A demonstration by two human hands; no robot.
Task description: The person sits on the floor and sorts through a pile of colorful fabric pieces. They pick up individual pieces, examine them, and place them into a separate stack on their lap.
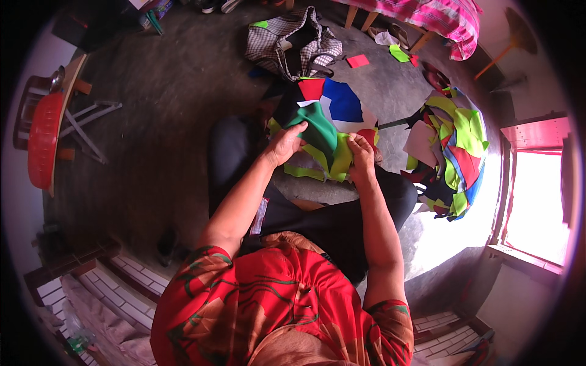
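I sit on the floor with a stack of coloured cloth pieces (332,110) on my lap: green, lime, blue, red, white and black shapes. My left hand (284,145) grips the left edge of a dark green piece (319,129) that lies on top. My right hand (361,154) pinches the lime-yellow cloth (340,160) at the stack's near right edge. Both forearms come up from the lower edge over my black trousers.
A second heap of cut cloth pieces (455,152) lies on the floor to my right, near a bright doorway. A checked bag (293,39) lies ahead, with loose scraps (358,60) beside it. A red basin (44,140) sits far left; a bed with pink cover (439,15) stands behind.
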